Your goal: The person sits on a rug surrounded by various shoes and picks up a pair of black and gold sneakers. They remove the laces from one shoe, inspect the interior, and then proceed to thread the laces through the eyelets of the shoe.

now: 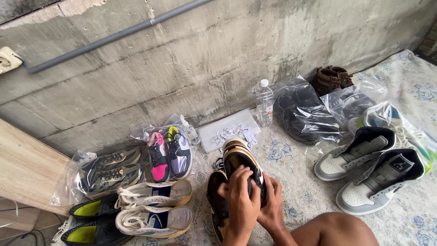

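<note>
Gold-and-black leather high-top sneaker (240, 160) stood heel-up over the patterned rug (296, 191), both grips grasping it: the left hand (240, 199) across its opening, the right hand (271, 206) behind. Its mate (216, 205) lay touching below. A slip, I judged, could drop it onto the mate or the sheet of small tags (227, 132) nearby. Fingers hid the tongue; the mate's toe was cut off.

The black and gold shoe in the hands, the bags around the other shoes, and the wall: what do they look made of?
Black and gold shoe: likely leather or imitation leather; smooth panels with a slight sheen.
Bags: thin clear plastic, crinkled and glaring with reflections.
Wall: bare concrete, grey, stained and pitted.
Both hands grip the shoe.
</note>
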